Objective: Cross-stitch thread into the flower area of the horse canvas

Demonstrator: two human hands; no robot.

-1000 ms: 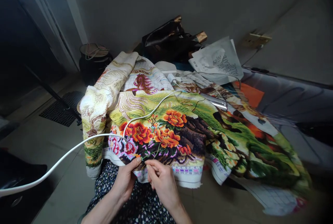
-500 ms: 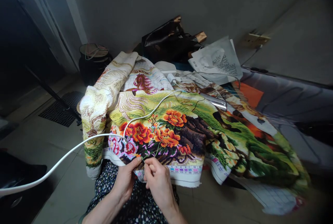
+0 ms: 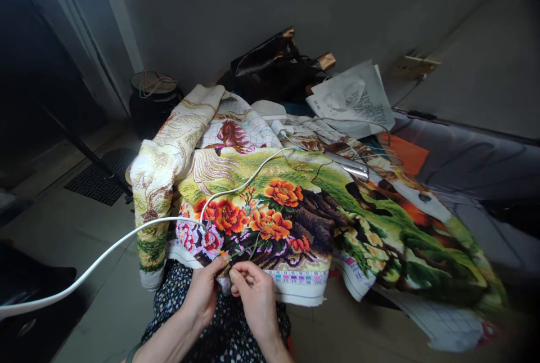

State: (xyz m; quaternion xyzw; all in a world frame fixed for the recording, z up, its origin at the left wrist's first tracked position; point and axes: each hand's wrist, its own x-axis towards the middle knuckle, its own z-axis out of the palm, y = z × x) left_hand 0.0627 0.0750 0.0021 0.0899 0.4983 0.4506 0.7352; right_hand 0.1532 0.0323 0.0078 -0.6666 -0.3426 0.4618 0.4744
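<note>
A large cross-stitch cloth [image 3: 257,205] lies over my lap, worked with orange flowers, green ground and dark brown rock. My left hand [image 3: 206,284] is closed on its lower edge, thumb on top and fingers beneath. Just right of that thumb, my right hand [image 3: 255,290] pinches close against the cloth; whatever is between its fingertips is too small to make out. Green thread [image 3: 254,246] trails over the stitched flowers just above the right hand. A printed colour key [image 3: 295,277] runs along the white margin beside the right hand.
A white cable [image 3: 139,229] arcs in from the left and crosses the cloth. The rolled part of the cloth [image 3: 156,205] hangs at the left. Scissors [image 3: 354,168] rest on the fabric at right. Behind are a black bag [image 3: 270,65] and a pale printed bag [image 3: 354,101].
My right hand has turned slightly, its pinched fingertips dipping lower beside the left thumb. The thread near the fingertips has shifted. My left hand keeps its hold on the cloth.
</note>
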